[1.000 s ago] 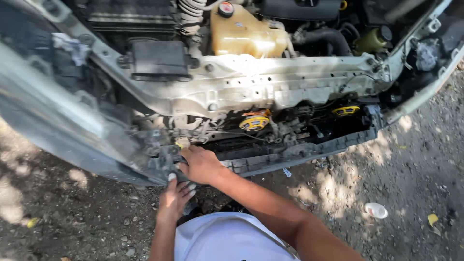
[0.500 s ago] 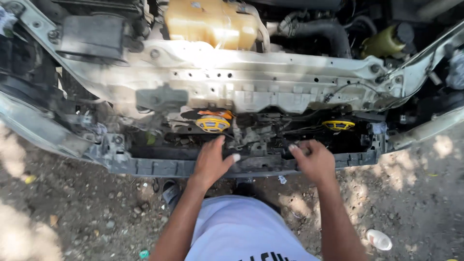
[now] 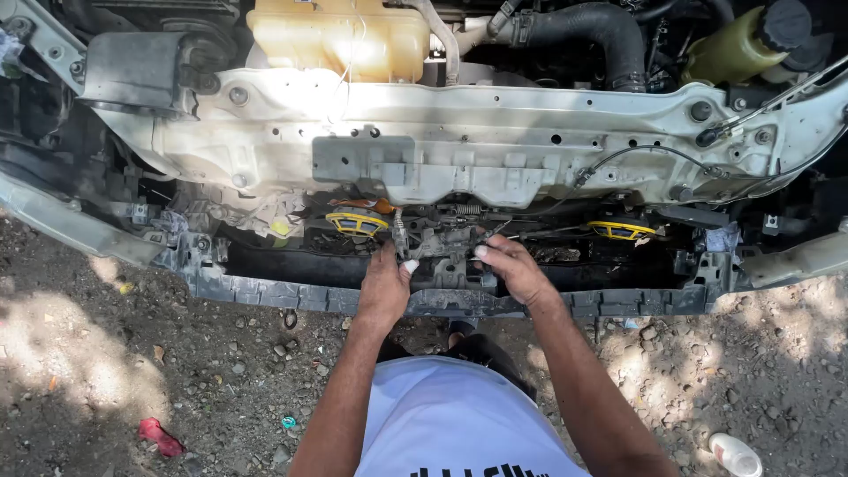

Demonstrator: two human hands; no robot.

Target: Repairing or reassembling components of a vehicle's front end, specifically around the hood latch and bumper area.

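Observation:
I stand at the open front of a car with the bumper off. My left hand (image 3: pixel 385 284) and my right hand (image 3: pixel 512 268) both reach to a dirty metal latch mechanism (image 3: pixel 439 238) in the middle, just under the pale front crossmember (image 3: pixel 459 132). Fingers of both hands touch the latch; whether they grip it I cannot tell. Two round yellow parts (image 3: pixel 355 222) (image 3: pixel 622 230) sit left and right of the latch. A grey plastic lower bar (image 3: pixel 291 291) runs below my hands.
A yellowed coolant tank (image 3: pixel 340 35) and a black hose (image 3: pixel 579 26) sit behind the crossmember. The ground is dirt and gravel, with a red scrap (image 3: pixel 159 436) at lower left and a white bottle (image 3: pixel 733 454) at lower right.
My view shifted right along the car's front. My two hands, spread apart half a second ago, have come together on the central latch.

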